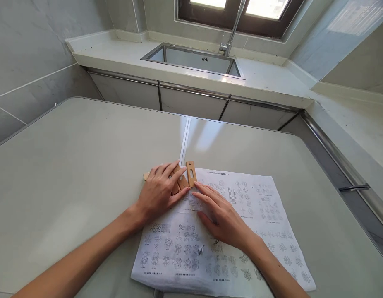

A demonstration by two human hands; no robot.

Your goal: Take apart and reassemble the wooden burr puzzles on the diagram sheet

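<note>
Several flat wooden pieces lie together at the top left corner of a printed paper sheet (pixel 185 221). My left hand (pixel 160 188) rests palm down over them with fingers spread, covering most of the pieces. One piece marked 1 (pixel 183 183) shows between its thumb and forefinger. Just right of it lies a piece marked 2 (pixel 190 174), with an oval slot. The fingertips of my right hand (pixel 224 215) touch the lower end of that piece, or lie right beside it; this hand is flat over the paper, fingers apart.
Below the hands and paper is a pale table (pixel 86 165) with a seam down its middle. Behind it runs a white counter (pixel 262 76) with a metal sink (pixel 194 58) and a faucet (pixel 226 47) under a window.
</note>
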